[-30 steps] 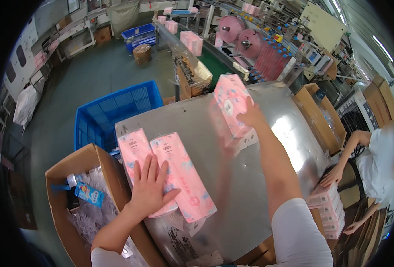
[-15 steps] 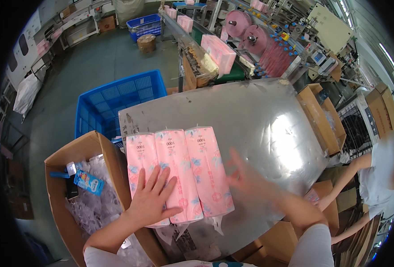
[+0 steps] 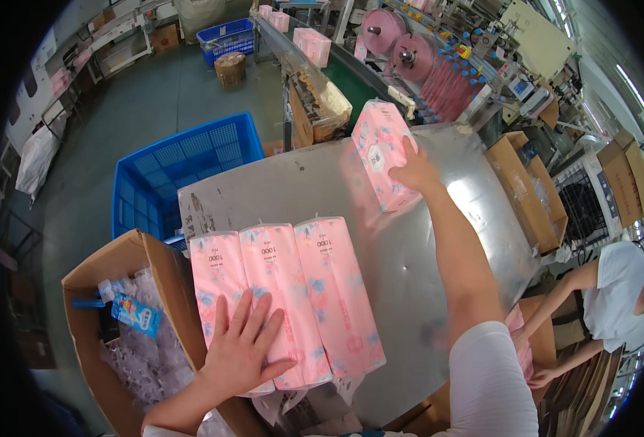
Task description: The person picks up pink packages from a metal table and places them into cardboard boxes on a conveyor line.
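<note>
Three pink floral tissue packs (image 3: pixel 340 306) lie side by side on the metal table in front of me. My left hand (image 3: pixel 242 349) rests flat across the left and middle packs, fingers spread. Farther out, my right hand (image 3: pixel 418 171) grips another pink tissue pack (image 3: pixel 380 149) by its right side, thumb on the near face. That pack stands tilted at the far part of the table, beside the conveyor's end; whether its base touches the table I cannot tell.
The metal table (image 3: pixel 285 182) borders a blue crate (image 3: pixel 132 175) and a cardboard box (image 3: pixel 183 306) of clear plastic bags on the left. A conveyor (image 3: pixel 347 80) carries more packs. At right, a co-worker (image 3: pixel 617 291) reaches into a box beside another open carton (image 3: pixel 511 175).
My right hand has reached forward from beside the three packs and taken hold of a pack that was at the conveyor's end. That pack is now over the table. My left hand stays put.
</note>
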Demonstrator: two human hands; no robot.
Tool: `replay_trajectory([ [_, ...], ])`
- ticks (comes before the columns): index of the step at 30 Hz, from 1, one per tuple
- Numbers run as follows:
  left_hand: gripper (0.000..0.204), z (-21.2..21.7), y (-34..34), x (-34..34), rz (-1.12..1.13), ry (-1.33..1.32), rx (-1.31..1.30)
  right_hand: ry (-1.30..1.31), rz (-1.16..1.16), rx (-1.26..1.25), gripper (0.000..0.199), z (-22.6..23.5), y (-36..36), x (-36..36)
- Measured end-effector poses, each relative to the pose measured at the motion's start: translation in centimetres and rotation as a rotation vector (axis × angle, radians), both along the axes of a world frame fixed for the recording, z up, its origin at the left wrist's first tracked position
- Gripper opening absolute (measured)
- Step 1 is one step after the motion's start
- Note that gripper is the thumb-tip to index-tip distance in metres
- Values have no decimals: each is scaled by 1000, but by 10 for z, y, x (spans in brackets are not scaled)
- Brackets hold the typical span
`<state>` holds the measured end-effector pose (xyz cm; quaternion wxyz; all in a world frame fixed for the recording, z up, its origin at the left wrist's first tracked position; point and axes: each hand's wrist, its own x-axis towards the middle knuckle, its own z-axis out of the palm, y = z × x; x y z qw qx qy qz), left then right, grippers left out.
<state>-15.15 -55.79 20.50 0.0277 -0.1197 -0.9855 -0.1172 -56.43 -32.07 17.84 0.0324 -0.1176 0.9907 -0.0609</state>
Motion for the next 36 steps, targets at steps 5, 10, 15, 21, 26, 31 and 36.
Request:
replay_trajectory([
  [5,73,-3,1,3,19,14,-29,-44,35,54,95,1,17,58],
  [10,75,-5,6,3,12,28,-51,-114,52,-56,95,8,44,152],
  [15,74,-6,5,3,23,80,-64,-303,261,-195,89,16,52,274],
  [21,57,-19,-26,14,389,322,612,-514,157,-447,80,61,62,239],
  [26,53,-45,-65,19,679,-401,1375,184,325,-214,82,45,39,109],
  [31,52,-56,-65,14,670,-495,1280,200,-1,-143,95,27,-7,23],
  [36,60,-36,-50,-7,687,-646,1147,-85,-125,-102,97,16,25,38],
])
